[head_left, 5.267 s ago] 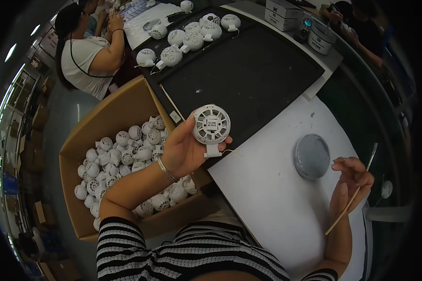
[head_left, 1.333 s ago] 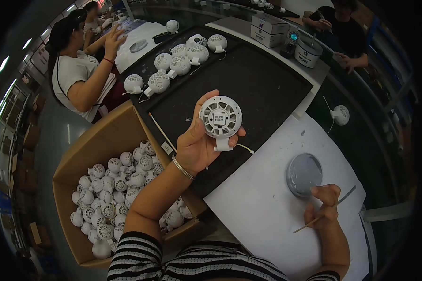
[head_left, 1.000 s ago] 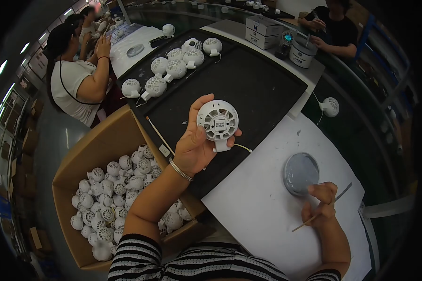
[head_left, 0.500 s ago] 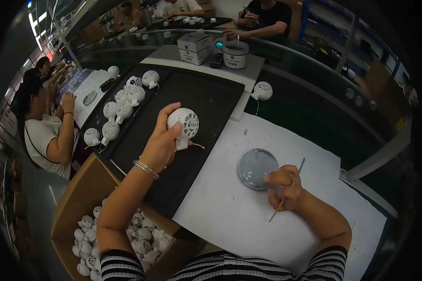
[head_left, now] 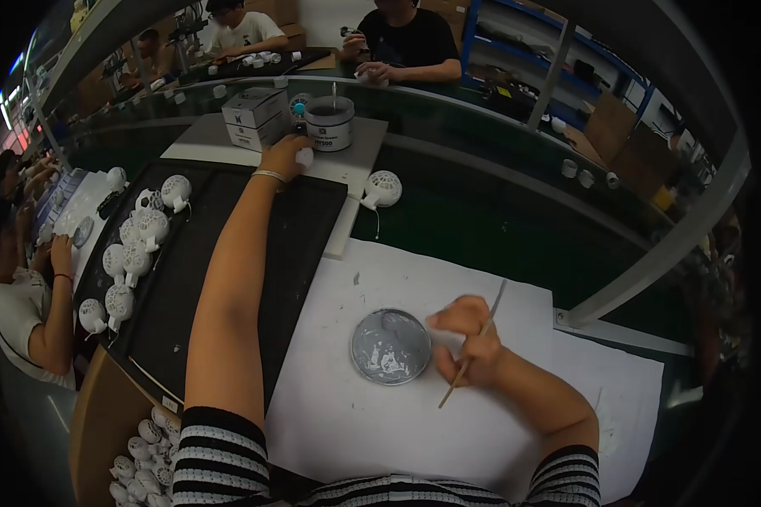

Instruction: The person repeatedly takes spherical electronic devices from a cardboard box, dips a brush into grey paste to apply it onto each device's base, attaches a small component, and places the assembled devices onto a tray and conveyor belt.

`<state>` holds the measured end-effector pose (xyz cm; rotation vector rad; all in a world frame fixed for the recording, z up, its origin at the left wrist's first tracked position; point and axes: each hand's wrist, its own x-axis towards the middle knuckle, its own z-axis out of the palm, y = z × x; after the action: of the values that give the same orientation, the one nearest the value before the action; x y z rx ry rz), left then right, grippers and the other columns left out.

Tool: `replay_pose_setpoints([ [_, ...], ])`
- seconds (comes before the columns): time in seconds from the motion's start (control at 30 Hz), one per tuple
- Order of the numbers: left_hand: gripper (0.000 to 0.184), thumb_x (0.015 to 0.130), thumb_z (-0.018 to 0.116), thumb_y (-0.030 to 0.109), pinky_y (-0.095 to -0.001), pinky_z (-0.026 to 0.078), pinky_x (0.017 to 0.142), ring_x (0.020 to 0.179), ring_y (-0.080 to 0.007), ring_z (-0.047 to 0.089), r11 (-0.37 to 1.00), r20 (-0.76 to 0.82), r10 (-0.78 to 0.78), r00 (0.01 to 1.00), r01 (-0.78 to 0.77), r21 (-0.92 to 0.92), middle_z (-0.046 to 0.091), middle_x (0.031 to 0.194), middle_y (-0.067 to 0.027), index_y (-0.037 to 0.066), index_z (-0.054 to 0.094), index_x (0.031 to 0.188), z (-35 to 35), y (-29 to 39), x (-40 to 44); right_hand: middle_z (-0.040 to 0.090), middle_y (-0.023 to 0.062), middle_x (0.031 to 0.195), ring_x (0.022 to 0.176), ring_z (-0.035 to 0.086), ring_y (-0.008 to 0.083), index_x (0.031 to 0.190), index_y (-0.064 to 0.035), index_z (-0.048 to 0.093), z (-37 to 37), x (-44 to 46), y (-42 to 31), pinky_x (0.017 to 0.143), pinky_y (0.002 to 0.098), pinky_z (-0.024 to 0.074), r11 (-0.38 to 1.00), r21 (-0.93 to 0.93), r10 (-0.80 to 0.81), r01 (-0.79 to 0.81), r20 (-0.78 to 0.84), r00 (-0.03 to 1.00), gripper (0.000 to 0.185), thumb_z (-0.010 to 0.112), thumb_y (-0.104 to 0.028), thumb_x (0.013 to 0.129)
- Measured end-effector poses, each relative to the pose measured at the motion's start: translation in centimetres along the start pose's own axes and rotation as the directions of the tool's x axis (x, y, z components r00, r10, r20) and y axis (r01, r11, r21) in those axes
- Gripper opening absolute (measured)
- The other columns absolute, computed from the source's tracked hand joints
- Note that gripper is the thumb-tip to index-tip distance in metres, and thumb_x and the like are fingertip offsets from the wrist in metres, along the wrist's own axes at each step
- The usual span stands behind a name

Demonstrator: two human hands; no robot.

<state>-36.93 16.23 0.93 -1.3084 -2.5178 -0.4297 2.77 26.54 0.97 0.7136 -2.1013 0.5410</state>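
Observation:
My left hand (head_left: 284, 156) is stretched far forward past the black tray, its fingers closed on a white round part (head_left: 304, 157) that shows only in part. Just beyond it stand a labelled tub (head_left: 329, 127) and a small device with a blue-green light. My right hand (head_left: 469, 338) is above the white paper, pinching a thin brush (head_left: 484, 334) that slants across the fingers. To the left of those fingers lies a round dish (head_left: 390, 347) with grey paste, partly shiny.
Several white round parts (head_left: 135, 258) line the left of the black tray (head_left: 220, 245). More fill a cardboard box (head_left: 101, 414) at lower left. One white part (head_left: 384, 189) lies on the green surface. Co-workers sit left and across; a metal post (head_left: 668, 245) slants at right.
My left hand has reached forward with the white part, from above the tray to beside the tub. My right hand still holds the brush near the dish. The camera view has swung right.

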Motion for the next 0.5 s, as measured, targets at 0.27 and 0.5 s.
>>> replay_pose_setpoints([
  [0.27, 0.036, 0.07, 0.062, 0.001, -0.0286, 0.045, 0.08, 0.101, -0.0205, 0.05, 0.821, -0.242, -0.058, 0.968, -0.092, -0.564, 0.047, 0.11, -0.0103, 0.006, 0.054, 0.104, -6.3, 6.1, -10.5, 0.052, 0.0191, 0.101, 0.087, 0.053, 0.0322, 0.096, -0.0035, 0.036, 3.8, 6.3, 17.5, 0.075, 0.0326, 0.0426, 0.853, -0.107, 0.519, -0.511, 0.267, 0.812, 0.046, 0.067, -0.006, 0.063],
  [0.5, 0.033, 0.078, 0.058, 0.004, -0.0272, 0.046, 0.078, 0.099, -0.0165, 0.051, 0.158, 0.255, -0.16, 0.953, 0.28, -0.947, 0.049, 0.107, -0.0084, 0.004, 0.047, 0.11, -10.6, 11.5, -22.9, 0.051, 0.0153, 0.092, 0.087, 0.053, 0.0264, 0.101, -0.0061, 0.037, 5.3, 7.9, 20.5, 0.074, 0.0325, 0.0438, 0.753, -0.197, 0.636, -0.628, 0.461, 0.619, 0.061, 0.074, -0.014, 0.053],
])
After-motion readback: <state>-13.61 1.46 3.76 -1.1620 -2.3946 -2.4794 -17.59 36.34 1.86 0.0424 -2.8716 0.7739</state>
